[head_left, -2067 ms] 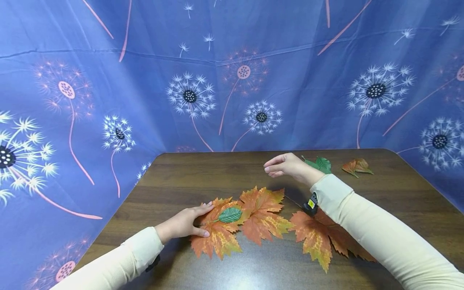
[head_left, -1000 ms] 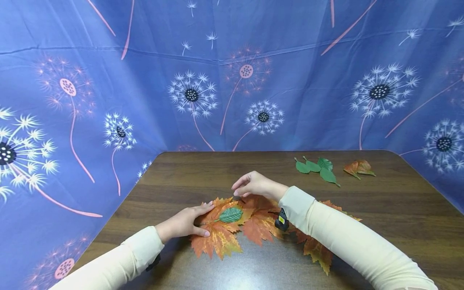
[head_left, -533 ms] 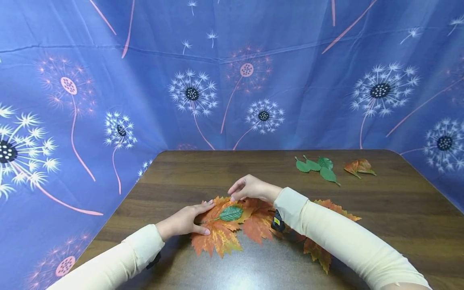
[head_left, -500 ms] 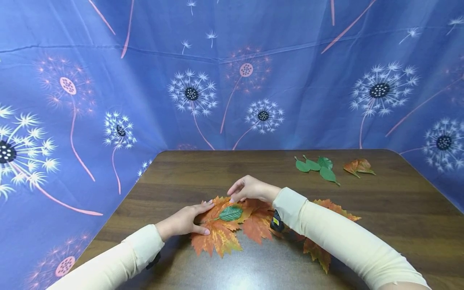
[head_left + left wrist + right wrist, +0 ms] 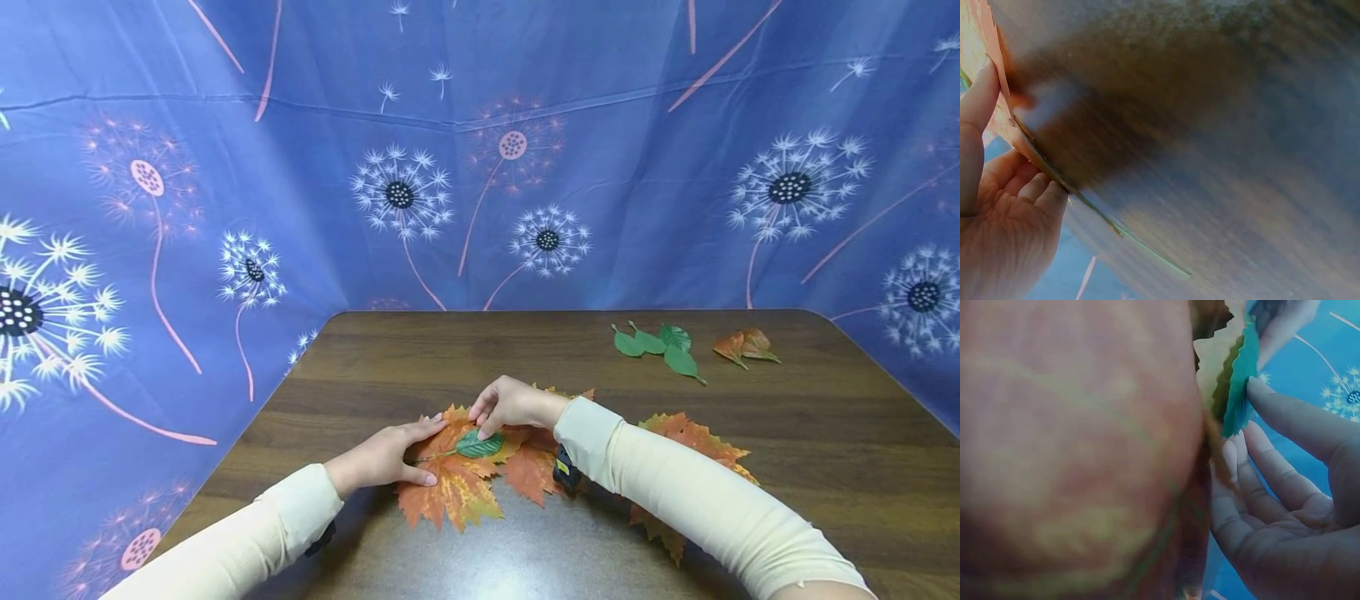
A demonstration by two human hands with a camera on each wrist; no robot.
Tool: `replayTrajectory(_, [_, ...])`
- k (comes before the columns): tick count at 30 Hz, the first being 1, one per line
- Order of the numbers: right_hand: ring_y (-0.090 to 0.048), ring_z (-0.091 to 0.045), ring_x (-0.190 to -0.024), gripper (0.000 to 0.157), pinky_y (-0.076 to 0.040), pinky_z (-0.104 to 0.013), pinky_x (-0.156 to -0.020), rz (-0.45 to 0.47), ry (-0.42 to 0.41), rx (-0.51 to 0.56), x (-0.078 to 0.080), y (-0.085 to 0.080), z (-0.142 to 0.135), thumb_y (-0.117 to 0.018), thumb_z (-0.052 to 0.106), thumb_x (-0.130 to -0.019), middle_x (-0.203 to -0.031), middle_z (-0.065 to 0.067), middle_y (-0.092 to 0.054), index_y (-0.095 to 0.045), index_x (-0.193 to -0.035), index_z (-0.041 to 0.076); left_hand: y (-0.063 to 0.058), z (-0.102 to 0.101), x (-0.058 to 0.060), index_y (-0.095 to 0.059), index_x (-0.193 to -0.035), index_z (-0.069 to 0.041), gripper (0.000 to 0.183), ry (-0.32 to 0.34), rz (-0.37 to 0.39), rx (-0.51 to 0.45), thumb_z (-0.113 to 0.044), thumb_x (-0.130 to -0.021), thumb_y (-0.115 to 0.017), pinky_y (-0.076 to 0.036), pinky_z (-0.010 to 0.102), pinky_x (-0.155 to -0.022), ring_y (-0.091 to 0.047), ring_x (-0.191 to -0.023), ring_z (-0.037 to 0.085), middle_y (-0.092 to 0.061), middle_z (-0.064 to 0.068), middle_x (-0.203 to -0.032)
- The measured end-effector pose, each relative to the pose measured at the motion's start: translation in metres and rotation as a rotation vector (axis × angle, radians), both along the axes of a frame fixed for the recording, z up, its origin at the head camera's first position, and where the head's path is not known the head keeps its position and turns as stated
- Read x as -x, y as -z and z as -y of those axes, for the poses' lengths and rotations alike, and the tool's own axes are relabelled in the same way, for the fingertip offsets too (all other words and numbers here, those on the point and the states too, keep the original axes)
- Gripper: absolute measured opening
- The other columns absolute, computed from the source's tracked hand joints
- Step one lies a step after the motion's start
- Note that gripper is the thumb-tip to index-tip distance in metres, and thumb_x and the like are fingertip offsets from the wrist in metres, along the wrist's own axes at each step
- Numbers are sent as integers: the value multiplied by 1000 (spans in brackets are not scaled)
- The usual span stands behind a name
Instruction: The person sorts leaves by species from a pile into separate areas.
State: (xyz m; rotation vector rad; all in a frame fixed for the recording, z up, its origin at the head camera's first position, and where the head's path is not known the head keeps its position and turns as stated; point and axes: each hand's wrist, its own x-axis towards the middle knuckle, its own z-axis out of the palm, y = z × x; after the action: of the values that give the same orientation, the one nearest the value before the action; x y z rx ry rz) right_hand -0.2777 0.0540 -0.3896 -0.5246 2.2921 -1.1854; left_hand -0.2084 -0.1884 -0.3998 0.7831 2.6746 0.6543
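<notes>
In the head view my left hand (image 5: 386, 457) rests on a large orange artificial maple leaf (image 5: 453, 492), thumb and fingers spread. A small green artificial leaf (image 5: 477, 447) lies on top of it. My right hand (image 5: 510, 404) pinches the far edge of the green leaf, thumb on its upper face and fingertips at its edge. Seen from the right wrist, the thumb presses against the green leaf (image 5: 1241, 387) and the fingers curl near its lower edge. The left wrist view shows the left hand (image 5: 1016, 219) along the maple leaf's edge, a thin green stem running past the fingers.
A second maple leaf (image 5: 531, 475) lies partly under the right hand, and another maple leaf (image 5: 697, 437) is partly hidden by the right forearm. Several green leaves (image 5: 680, 360) and small brown-orange leaves (image 5: 752, 343) lie at the table's back right.
My right hand has come left and toward me from near the back green leaves, and its thumb has lowered onto the green leaf. The left hand stays on the maple leaf.
</notes>
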Motion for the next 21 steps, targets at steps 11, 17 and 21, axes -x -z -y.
replayTrajectory(11, [-60,-10,-73,7,-51,-24,-66,-39,-39,-56,0,-1,-2,-76,1,-81,-81,-1,-70,-75,-85,7,-1,-2,2,-36,-150,-5,84,10,-11,9,-35,-82,-76,-29,58,-112,-30,-142,40,-32,17,-156])
replayTrajectory(17, [-60,-12,-74,6,-52,-28,-65,-29,-39,-36,4,-3,-4,-72,2,-84,-83,-2,-71,-75,-87,7,-2,-1,2,-35,-151,-6,84,-5,6,5,-34,-82,-76,-28,58,-113,-29,-143,40,-30,18,-156])
replayTrajectory(21, [-58,-11,-71,7,-51,-26,-64,-12,-48,-15,5,-4,-6,-71,3,-85,-83,-2,-70,-74,-90,7,0,-1,1,-36,-150,-6,84,-1,-2,10,-34,-83,-76,-30,57,-112,-31,-142,40,-32,20,-155])
